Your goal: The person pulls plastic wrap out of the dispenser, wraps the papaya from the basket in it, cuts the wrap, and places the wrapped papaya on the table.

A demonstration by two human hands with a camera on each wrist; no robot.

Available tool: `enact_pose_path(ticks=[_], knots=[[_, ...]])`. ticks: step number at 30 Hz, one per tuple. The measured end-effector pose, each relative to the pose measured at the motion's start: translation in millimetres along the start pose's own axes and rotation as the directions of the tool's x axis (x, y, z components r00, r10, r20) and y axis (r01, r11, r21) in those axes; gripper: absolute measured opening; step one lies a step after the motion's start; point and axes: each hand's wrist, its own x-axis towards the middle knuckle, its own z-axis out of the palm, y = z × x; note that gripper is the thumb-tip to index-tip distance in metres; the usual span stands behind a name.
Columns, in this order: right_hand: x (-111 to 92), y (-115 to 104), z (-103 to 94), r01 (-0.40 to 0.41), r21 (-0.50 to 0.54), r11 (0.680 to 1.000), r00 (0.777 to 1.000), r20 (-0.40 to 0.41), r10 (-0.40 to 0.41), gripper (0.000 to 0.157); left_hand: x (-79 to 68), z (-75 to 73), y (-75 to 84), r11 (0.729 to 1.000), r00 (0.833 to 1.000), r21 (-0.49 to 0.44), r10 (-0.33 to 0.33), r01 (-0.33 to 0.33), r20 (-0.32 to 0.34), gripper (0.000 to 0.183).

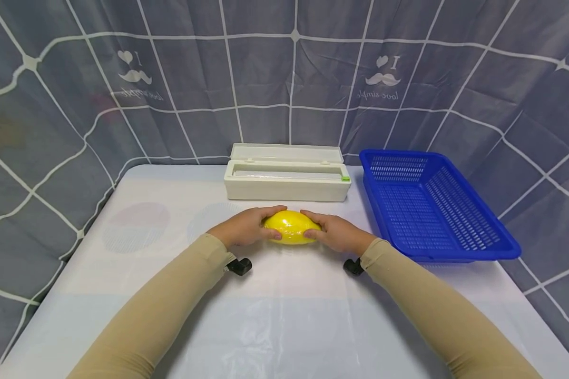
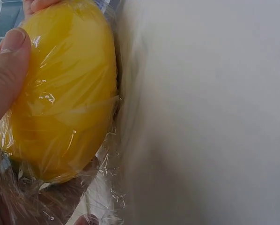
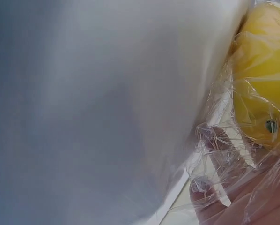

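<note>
A yellow oval fruit (image 1: 291, 226), covered in clear cling film (image 2: 60, 110), lies between both hands in the middle of the table. My left hand (image 1: 246, 226) grips its left end, thumb in front and fingers behind. At the other end my right hand (image 1: 343, 233) holds it the same way. Loose, crinkled film bunches round the ends in both wrist views, and a small dark green spot marks the fruit (image 3: 264, 84) in the right wrist view. Just behind stands a white cling film dispenser box (image 1: 286, 189), lid raised, with a green slider (image 1: 345, 178) at its right.
A blue plastic basket (image 1: 460, 252) with slotted walls stands at the right side of the table. The table (image 1: 265, 326) has a pale, glossy cover. A grey curtain (image 1: 265, 68) with white lines hangs close behind and along both sides.
</note>
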Motion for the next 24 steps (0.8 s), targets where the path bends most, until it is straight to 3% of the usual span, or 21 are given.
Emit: enact_pose_path(ticks=[15, 24], knots=[[-3.4, -2.1, 0.7, 0.006, 0.029, 1.0, 1.0, 0.005, -0.006, 0.072, -1.0, 2.7, -0.5, 0.998, 1.0, -0.066, -0.018, 0.018, -0.004, 0.083], [-3.7, -2.3, 1.8, 0.033, -0.015, 0.999, 0.999, 0.001, -0.033, 0.077, -5.8, 0.0, 3.1, 0.999, 1.0, 0.027, -0.026, 0.026, 0.011, 0.092]])
